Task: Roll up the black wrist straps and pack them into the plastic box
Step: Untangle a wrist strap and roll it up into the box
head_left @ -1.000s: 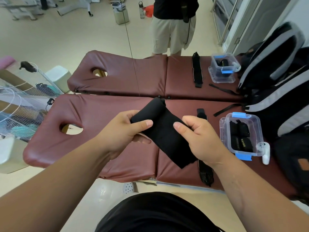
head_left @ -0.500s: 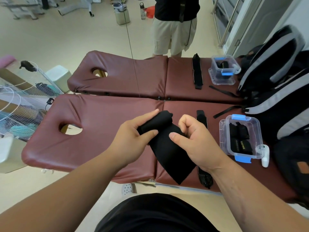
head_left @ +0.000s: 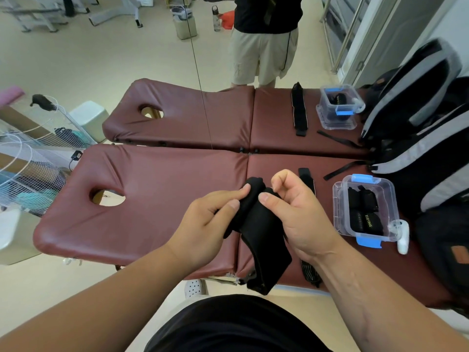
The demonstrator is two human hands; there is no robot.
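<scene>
Wrist strap (head_left: pixel 264 240) pinched by left hand (head_left: pixel 203 224) and right hand (head_left: pixel 302 219) fingers (head_left: pixel 264 198); box (head_left: pixel 338 212) holds rolls (head_left: pixel 365 219).

Two bare forearms (head_left: pixel 114 301), plain black top (head_left: pixel 236 326).

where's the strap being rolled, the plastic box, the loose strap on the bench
strap being rolled (head_left: pixel 266 245), head view, unrolled middle
plastic box (head_left: pixel 337 207), head view, left rim
loose strap (head_left: pixel 305 175), head view, far end

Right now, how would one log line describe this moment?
step: rolling strap | left hand: pinches rolled end | right hand: pinches strap | box: holds rolled straps | table: second strap lies flat
</scene>
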